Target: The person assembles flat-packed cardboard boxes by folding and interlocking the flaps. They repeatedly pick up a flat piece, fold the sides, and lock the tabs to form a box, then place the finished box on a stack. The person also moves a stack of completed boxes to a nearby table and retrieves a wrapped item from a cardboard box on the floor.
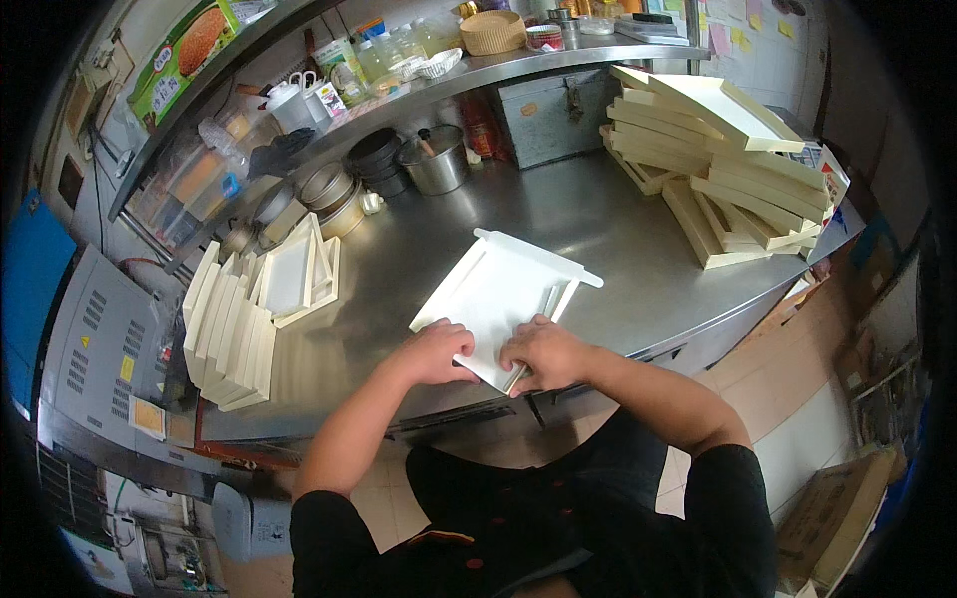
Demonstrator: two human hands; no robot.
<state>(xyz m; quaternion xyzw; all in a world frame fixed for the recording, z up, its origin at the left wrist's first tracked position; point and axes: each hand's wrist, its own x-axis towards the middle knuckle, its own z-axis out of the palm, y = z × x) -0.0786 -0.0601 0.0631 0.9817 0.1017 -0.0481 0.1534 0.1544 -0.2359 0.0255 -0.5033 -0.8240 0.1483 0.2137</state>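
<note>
A partly folded white cardboard tray (497, 288) lies on the steel worktop (389, 299) before me, its inside facing up. At its far edge a flap sticks out flat, while the long sides stand raised. My left hand (441, 350) grips the near left corner, thumb along the near edge. At the near right corner my right hand (544, 355) pinches the side wall, its fingers curled inside. To the left stands a row of folded cream trays (232, 336) on edge, with more trays (290, 273) leaning behind it. A tall, uneven heap of similar trays (718, 149) is at the right.
Cooking pots (436, 161) and cake tins (329, 190) line the back, beside a grey metal box (553, 119). Above them runs a steel shelf (478, 75) with bottles and paper cups. A cardboard box (837, 516) leans at the lower right on the floor.
</note>
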